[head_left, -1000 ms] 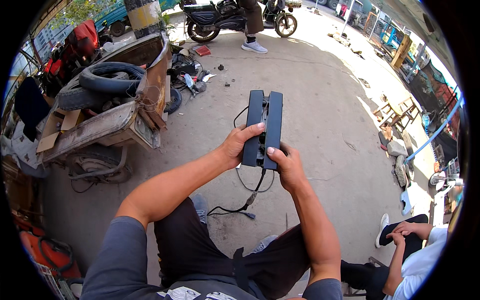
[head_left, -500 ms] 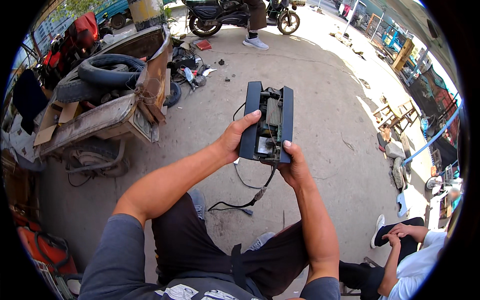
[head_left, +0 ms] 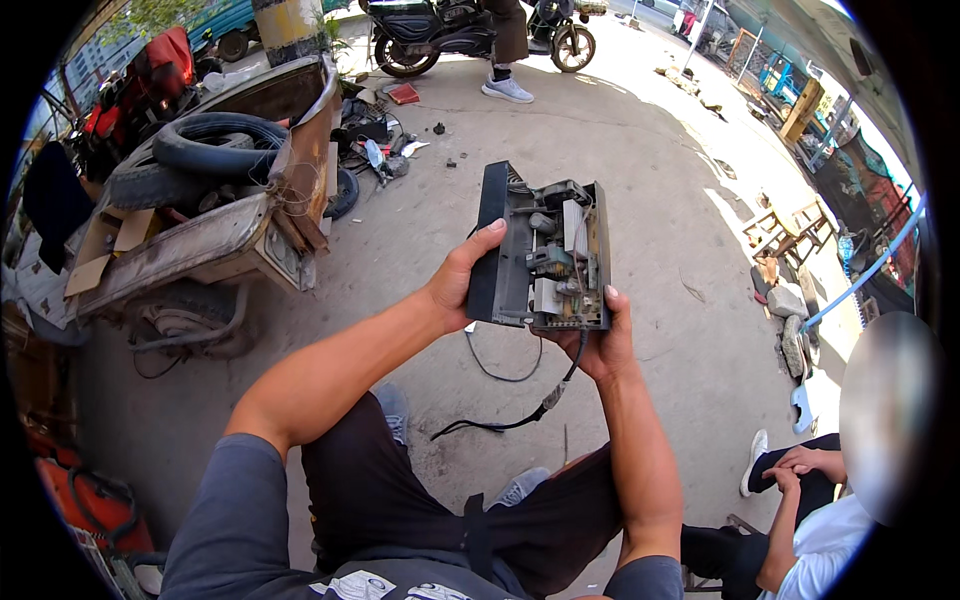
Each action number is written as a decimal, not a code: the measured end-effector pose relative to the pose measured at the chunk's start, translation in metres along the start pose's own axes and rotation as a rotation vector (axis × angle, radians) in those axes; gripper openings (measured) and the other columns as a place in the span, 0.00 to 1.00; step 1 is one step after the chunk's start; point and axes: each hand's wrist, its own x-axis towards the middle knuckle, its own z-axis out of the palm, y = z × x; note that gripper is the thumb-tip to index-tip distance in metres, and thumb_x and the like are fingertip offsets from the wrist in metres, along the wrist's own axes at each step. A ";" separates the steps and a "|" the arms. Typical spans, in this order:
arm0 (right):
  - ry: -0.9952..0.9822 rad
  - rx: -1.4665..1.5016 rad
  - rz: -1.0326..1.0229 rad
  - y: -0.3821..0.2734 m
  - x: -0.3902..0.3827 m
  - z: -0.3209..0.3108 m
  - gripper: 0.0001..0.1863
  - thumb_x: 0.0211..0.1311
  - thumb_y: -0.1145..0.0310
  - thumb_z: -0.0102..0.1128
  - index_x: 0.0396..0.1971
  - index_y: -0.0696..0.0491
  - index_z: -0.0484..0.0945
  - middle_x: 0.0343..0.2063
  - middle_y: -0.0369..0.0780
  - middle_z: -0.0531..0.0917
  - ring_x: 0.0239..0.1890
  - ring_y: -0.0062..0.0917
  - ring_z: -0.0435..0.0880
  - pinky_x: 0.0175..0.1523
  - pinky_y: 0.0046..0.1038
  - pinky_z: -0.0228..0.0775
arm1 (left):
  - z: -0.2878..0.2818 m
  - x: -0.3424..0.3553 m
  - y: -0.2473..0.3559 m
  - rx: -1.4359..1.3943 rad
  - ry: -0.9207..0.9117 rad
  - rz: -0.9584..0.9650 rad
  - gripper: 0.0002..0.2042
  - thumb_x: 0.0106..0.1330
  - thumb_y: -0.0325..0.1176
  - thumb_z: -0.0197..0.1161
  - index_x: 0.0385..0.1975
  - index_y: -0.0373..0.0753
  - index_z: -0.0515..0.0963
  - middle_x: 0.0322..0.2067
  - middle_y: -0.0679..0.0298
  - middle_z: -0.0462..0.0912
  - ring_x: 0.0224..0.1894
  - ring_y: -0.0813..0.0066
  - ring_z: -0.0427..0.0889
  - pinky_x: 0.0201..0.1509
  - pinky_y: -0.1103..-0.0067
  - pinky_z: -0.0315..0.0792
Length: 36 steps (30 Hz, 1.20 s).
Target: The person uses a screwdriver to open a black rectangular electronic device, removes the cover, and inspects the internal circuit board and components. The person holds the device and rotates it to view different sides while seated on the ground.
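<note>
Between my hands is an opened black electric charger, its two case halves parted like a book. My left hand (head_left: 457,278) grips the case cover (head_left: 492,275), thumb on its outer edge. My right hand (head_left: 611,342) holds the other half from below, thumb along its right side. That half carries the circuit board (head_left: 566,262), with a pale metal heat sink and several components showing. A black cord (head_left: 548,402) hangs from the lower end near my right hand, with a taped-looking thick spot. Another thin cable loops beneath the case. The fingers under the charger are mostly hidden.
At left stands a rusty cart (head_left: 185,250) loaded with tyres (head_left: 215,145) and cardboard. Scraps lie beside it. A person stands by a black scooter (head_left: 430,35) ahead. Another person sits close at right, hands clasped (head_left: 797,466). Stones (head_left: 790,300) and a wooden stool (head_left: 790,225) line the right.
The charger's case halves have spread wider apart, baring more of the circuit board. My right hand has shifted right with its half, and the hanging cord has swung right.
</note>
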 end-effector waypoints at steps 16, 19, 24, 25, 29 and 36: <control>-0.148 0.112 -0.014 -0.028 -0.020 -0.029 0.55 0.49 0.32 0.61 0.71 0.55 0.59 0.60 0.54 0.72 0.52 0.43 0.80 0.52 0.46 0.77 | -0.019 -0.008 0.009 0.011 -0.120 -0.018 0.37 0.68 0.58 0.54 0.68 0.36 0.62 0.58 0.40 0.74 0.57 0.51 0.79 0.58 0.54 0.77; -0.187 0.120 -0.036 -0.034 -0.026 -0.035 0.56 0.48 0.32 0.63 0.71 0.55 0.59 0.60 0.54 0.72 0.52 0.43 0.80 0.52 0.46 0.77 | -0.023 -0.008 0.011 -0.044 -0.124 -0.048 0.36 0.68 0.58 0.53 0.68 0.37 0.63 0.60 0.38 0.72 0.60 0.47 0.76 0.61 0.48 0.73; -0.197 0.132 -0.068 -0.038 -0.036 -0.039 0.58 0.47 0.32 0.65 0.71 0.55 0.57 0.60 0.54 0.72 0.52 0.44 0.79 0.51 0.46 0.76 | -0.030 -0.006 0.014 -0.070 -0.106 -0.070 0.36 0.68 0.59 0.51 0.67 0.36 0.64 0.61 0.36 0.70 0.62 0.44 0.75 0.63 0.45 0.70; -0.190 0.142 -0.067 -0.038 -0.038 -0.040 0.58 0.46 0.32 0.65 0.71 0.55 0.57 0.61 0.54 0.71 0.52 0.44 0.79 0.51 0.46 0.76 | -0.032 -0.004 0.015 -0.072 -0.107 -0.071 0.37 0.68 0.60 0.51 0.67 0.35 0.64 0.61 0.36 0.70 0.61 0.43 0.75 0.63 0.45 0.71; -0.186 0.175 -0.068 -0.037 -0.038 -0.040 0.59 0.45 0.31 0.66 0.71 0.55 0.57 0.61 0.53 0.71 0.51 0.43 0.78 0.49 0.45 0.76 | -0.046 -0.001 0.030 -0.057 -0.067 -0.078 0.37 0.68 0.61 0.48 0.67 0.35 0.64 0.60 0.35 0.71 0.61 0.42 0.75 0.62 0.46 0.71; -0.197 0.247 -0.069 -0.044 -0.043 -0.045 0.58 0.44 0.32 0.62 0.71 0.53 0.59 0.60 0.57 0.72 0.50 0.46 0.81 0.48 0.47 0.78 | -0.062 0.007 0.039 -0.060 -0.023 -0.103 0.36 0.69 0.58 0.46 0.69 0.36 0.63 0.59 0.36 0.72 0.59 0.43 0.77 0.62 0.49 0.71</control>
